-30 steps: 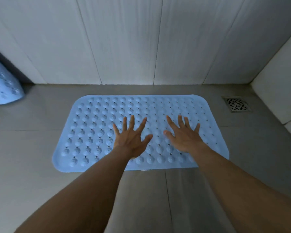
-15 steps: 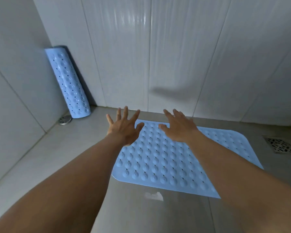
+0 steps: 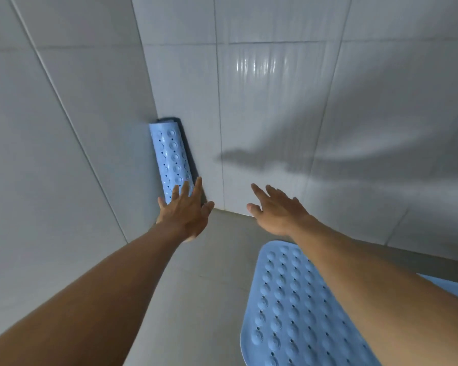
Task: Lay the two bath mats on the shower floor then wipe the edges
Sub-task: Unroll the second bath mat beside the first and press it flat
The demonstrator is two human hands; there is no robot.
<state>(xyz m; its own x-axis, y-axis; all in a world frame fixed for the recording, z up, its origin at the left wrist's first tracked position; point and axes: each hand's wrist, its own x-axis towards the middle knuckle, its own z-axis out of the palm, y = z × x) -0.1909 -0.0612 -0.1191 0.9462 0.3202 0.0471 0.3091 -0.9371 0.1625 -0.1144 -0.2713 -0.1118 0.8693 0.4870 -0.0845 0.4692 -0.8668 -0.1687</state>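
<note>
A rolled-up light blue bath mat [image 3: 171, 157] stands upright in the corner where two tiled walls meet. My left hand [image 3: 187, 211] is stretched out with fingers apart, its fingertips over the roll's lower part; I cannot tell if it touches. My right hand [image 3: 275, 210] is also open, held in the air to the right of the roll, empty. A second light blue mat [image 3: 288, 310] with round bumps lies flat on the floor at lower right, partly hidden by my right forearm.
White tiled walls [image 3: 262, 101] close in on the left and the back. The grey shower floor [image 3: 196, 286] shows between the roll and the flat mat. Shadows of my arms fall on the back wall.
Both hands have left the flat mat and reached left and forward toward the rolled mat in the corner. The view has swung left, so the flat mat now sits at lower right.
</note>
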